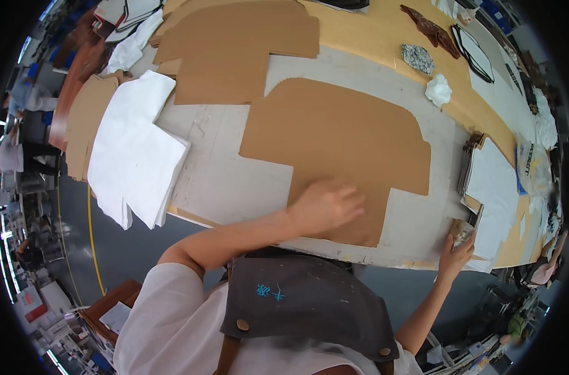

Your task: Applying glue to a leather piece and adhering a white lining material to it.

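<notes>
A flat brown sheet, cut to a shape with a rounded top edge and stepped sides, lies on the pale worktable in front of me. Over its lower part is my left hand, bent at the wrist, its fingers smeared by motion; whether they hold anything does not show. At the table's near right edge my right hand grips a small tan-and-whitish lump or pot, whose kind I cannot make out. Just beyond that hand is a stack of white and brown cut pieces.
White cut sheets are piled at the left, beside brown pieces. Another brown shape lies at the far left. A grey speckled stone, a crumpled white wad and a clear plastic bag lie toward the right.
</notes>
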The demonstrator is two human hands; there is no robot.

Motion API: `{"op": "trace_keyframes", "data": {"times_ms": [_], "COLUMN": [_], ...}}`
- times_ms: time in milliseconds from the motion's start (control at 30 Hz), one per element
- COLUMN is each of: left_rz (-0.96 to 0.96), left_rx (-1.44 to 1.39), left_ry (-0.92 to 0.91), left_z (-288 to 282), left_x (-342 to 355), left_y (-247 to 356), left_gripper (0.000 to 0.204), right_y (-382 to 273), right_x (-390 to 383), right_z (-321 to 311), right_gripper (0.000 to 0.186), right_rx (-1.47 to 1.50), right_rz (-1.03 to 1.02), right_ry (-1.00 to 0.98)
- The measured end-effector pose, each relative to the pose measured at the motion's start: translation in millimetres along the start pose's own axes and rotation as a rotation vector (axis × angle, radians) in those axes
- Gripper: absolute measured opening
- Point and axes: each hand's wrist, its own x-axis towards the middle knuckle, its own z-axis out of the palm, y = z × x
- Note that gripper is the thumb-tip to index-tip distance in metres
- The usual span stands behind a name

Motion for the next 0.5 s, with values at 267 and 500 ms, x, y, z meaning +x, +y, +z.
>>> {"op": "trace_keyframes", "data": {"times_ms": [267, 500], "left_rz": [-0.436, -0.543], "left_rx": [0.201, 0.323], "left_ry": [0.069, -0.283], "left_z": [-65, -83], "left_x": [51, 88], "left_y": [-156, -172], "left_gripper": [0.040, 0.043], "right_y": [-34, -77], "right_x": [3, 13], "right_z": [-24, -45], "right_gripper": [0.061, 0.052], "right_rx": [0.372, 1.477], "right_rz": [0.131, 0.497], "right_ry": [-0.059, -0.097]}}
